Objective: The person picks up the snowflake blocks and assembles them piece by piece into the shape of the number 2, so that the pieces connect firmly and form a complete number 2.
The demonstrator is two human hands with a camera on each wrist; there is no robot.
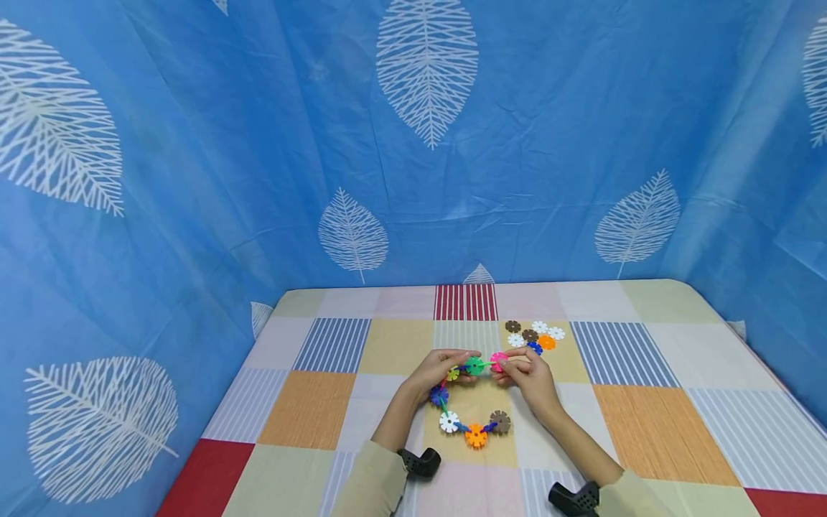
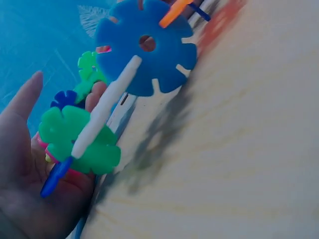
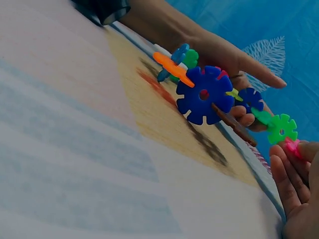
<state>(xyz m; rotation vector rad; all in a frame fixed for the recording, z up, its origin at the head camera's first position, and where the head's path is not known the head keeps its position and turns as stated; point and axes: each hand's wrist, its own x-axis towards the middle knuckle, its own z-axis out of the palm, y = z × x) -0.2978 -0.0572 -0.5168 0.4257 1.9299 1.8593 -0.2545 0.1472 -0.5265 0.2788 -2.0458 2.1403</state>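
Observation:
A curved chain of interlocking snowflake discs (image 1: pixel 476 431) hangs above the table, its shadow falling on the cloth in both wrist views. My left hand (image 1: pixel 431 373) holds the chain's far-left stretch, fingers curled beneath it near a green disc (image 1: pixel 475 368) and one digit stretched out straight. At one end, my right hand (image 1: pixel 536 382) pinches a pink disc (image 1: pixel 498 357), which joins the bright green disc (image 3: pixel 286 124) in the right wrist view. The other end is a brown disc (image 1: pixel 500 416). A blue disc (image 2: pixel 169 62) looms close in the left wrist view.
Beyond my right hand lies a loose group of discs: white (image 1: pixel 557 333), brown (image 1: pixel 512 326), orange (image 1: pixel 546 342) and blue. A patchwork cloth (image 1: pixel 310 409) covers the table. Blue leaf-print curtain (image 1: pixel 517 143) hangs behind and at both sides.

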